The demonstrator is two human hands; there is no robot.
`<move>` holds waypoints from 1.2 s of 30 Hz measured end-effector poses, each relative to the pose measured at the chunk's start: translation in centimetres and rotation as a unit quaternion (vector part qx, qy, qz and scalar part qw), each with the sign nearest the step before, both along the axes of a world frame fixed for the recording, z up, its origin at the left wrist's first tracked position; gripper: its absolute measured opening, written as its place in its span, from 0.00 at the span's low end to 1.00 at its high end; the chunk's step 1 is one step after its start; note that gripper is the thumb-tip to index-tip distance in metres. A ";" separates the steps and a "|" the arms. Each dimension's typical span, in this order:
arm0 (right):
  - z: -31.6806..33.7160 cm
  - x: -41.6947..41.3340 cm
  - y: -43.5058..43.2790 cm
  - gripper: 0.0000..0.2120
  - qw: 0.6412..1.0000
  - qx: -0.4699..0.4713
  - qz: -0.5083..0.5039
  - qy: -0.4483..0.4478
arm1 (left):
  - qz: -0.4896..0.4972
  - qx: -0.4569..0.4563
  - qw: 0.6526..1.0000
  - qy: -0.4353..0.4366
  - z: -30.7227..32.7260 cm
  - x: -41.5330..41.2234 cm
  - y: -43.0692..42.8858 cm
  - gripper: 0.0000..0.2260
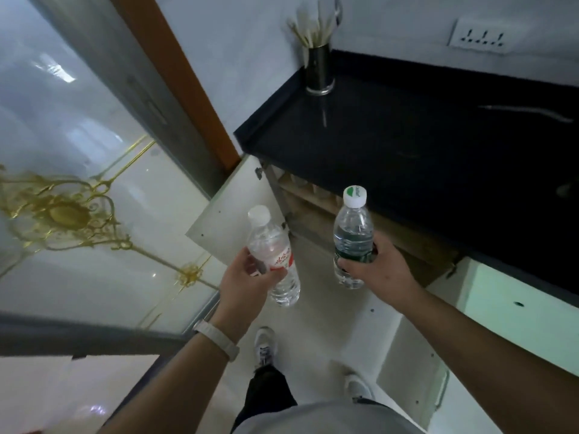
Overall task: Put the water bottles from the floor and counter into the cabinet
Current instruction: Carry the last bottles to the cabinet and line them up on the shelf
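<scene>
My left hand [247,281] grips a clear water bottle with a red label [275,256] and a white cap, tilted slightly left. A second clear bottle with a dark green label [352,238] and a white-and-green cap stands upright in my right hand [376,267]. Both bottles hang in the air in front of the open cabinet [316,208] under the black counter [407,145]. The cabinet's left door [232,211] is swung wide open, and a wooden shelf shows inside. What lies deeper in the cabinet is hidden by the counter edge.
A metal cup of chopsticks [319,70] stands at the counter's back left corner. A wall socket [482,37] is above the counter. A second white door [413,371] hangs open at the right. A glass door with gold ornament [78,214] fills the left. My shoes [264,346] stand on the pale floor.
</scene>
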State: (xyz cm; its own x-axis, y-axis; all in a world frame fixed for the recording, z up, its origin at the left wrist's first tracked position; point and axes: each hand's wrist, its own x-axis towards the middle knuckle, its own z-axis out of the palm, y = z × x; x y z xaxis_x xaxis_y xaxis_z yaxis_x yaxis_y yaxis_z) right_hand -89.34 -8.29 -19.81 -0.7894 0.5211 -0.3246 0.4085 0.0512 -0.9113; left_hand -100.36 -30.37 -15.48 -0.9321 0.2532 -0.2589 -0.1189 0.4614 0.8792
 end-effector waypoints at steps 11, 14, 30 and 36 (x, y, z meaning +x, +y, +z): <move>0.7 -7.9 -5.1 0.25 0.979 0.037 -0.188 -0.073 | -0.194 0.002 0.981 -0.023 -3.3 -16.4 0.6 0.21; 1.2 -10.8 -7.4 0.25 0.970 0.043 -0.219 -0.098 | -0.230 0.011 0.973 -0.027 -4.2 -20.9 -0.5 0.23; -3.5 -14.5 -8.7 0.25 0.931 0.020 -0.336 -0.144 | -0.319 -0.006 0.943 -0.096 -11.4 -26.0 2.5 0.22; -9.3 -14.2 -6.4 0.24 0.929 -0.015 -0.340 -0.147 | -0.327 -0.024 0.939 -0.107 -15.6 -25.0 5.1 0.24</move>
State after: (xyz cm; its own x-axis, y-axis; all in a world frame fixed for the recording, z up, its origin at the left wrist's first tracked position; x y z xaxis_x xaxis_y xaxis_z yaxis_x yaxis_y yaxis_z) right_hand -103.53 -14.67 -29.09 -0.1553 0.8538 -0.4968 0.5689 -0.3339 -0.7516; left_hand -125.38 -25.29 -31.08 -0.5073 0.7356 -0.4489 0.0312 0.5362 0.8435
